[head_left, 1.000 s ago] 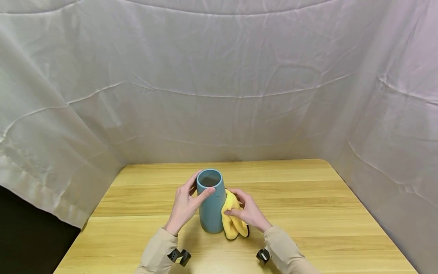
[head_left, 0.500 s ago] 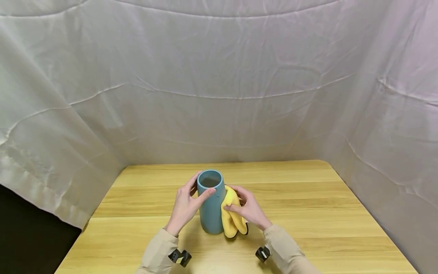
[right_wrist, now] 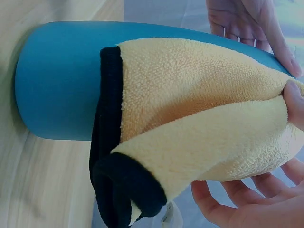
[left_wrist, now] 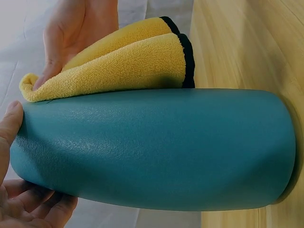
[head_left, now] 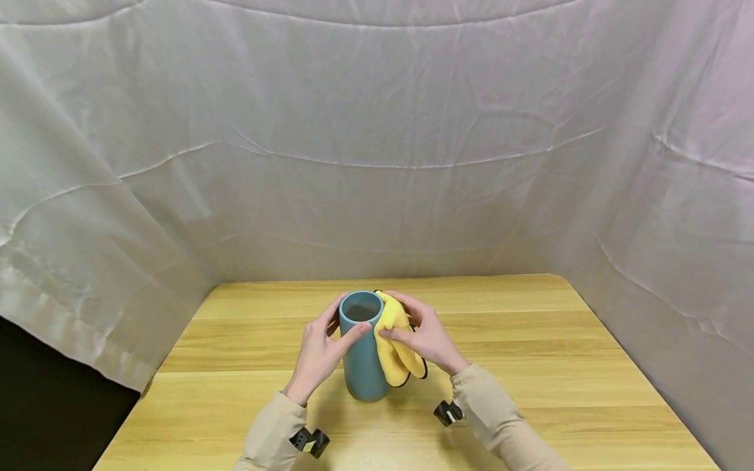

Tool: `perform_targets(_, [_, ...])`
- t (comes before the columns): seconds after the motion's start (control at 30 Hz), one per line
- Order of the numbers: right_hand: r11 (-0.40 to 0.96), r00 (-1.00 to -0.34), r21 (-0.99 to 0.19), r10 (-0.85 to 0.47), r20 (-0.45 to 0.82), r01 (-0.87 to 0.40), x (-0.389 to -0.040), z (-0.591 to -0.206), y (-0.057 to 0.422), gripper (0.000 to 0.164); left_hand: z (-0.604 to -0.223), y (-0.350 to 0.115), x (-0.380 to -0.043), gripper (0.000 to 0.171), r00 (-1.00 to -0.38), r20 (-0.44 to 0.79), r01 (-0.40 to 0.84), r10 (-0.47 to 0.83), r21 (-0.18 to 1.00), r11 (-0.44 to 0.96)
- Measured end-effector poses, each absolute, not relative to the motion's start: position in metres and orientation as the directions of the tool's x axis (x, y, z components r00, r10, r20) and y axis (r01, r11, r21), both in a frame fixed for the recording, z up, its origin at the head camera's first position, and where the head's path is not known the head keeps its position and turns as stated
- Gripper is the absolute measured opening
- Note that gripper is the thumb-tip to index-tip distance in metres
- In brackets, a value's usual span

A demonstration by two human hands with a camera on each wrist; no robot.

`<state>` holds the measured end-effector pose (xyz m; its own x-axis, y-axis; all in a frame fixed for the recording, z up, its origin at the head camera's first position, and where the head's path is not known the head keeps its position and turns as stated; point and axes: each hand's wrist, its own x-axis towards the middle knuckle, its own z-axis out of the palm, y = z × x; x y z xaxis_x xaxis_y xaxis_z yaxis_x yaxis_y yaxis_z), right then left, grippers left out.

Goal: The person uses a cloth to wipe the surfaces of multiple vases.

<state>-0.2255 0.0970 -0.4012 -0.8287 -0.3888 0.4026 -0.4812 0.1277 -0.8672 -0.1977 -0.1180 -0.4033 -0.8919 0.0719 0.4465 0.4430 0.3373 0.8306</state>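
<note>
A tall blue-green vase (head_left: 363, 363) with a round open mouth stands upright on the wooden table. My left hand (head_left: 318, 353) grips it near the rim, thumb at the front and fingers round the far side. On the vase's right side, my right hand (head_left: 429, 337) pinches a folded yellow cloth (head_left: 393, 353) with black edging against the upper wall. In the left wrist view the cloth (left_wrist: 128, 66) touches the vase (left_wrist: 156, 152) along its side. The right wrist view has the cloth's folds (right_wrist: 204, 104) hanging from between thumb and fingers.
The light wooden table (head_left: 559, 373) spreads out on both sides of the vase. Grey-white fabric (head_left: 377, 144) hangs behind it and at both sides. A dark area (head_left: 53, 399) lies beyond the table's left edge. Each wrist carries a small black camera (head_left: 448, 413).
My right hand has moved up the vase's side, bringing the cloth from the lower part to near the rim. The left hand and the vase have stayed in place.
</note>
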Motion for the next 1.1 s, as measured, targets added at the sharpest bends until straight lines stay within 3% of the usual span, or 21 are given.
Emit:
perform_targets(0.4, [0.160, -0.835, -0.863, -0.389, 0.391, -0.479, -0.225, -0.407, 0.098, 0.061, -0.404, -0.118, -0.197, 0.057, -0.892, 0.446, 0.444, 0.074, 0.834, 0.327])
perform_targets(0.9, [0.225, -0.877, -0.905, -0.411, 0.248, -0.362, -0.224, -0.466, 0.107, 0.061, -0.404, -0.119, -0.198, 0.058, -0.902, 0.427, 0.422, 0.063, 0.841, 0.339])
perform_targets(1.1, [0.241, -0.886, -0.907, -0.400, 0.233, -0.347, -0.223, -0.472, 0.107, 0.061, -0.404, -0.119, -0.198, 0.058, -0.898, 0.434, 0.430, 0.068, 0.837, 0.338])
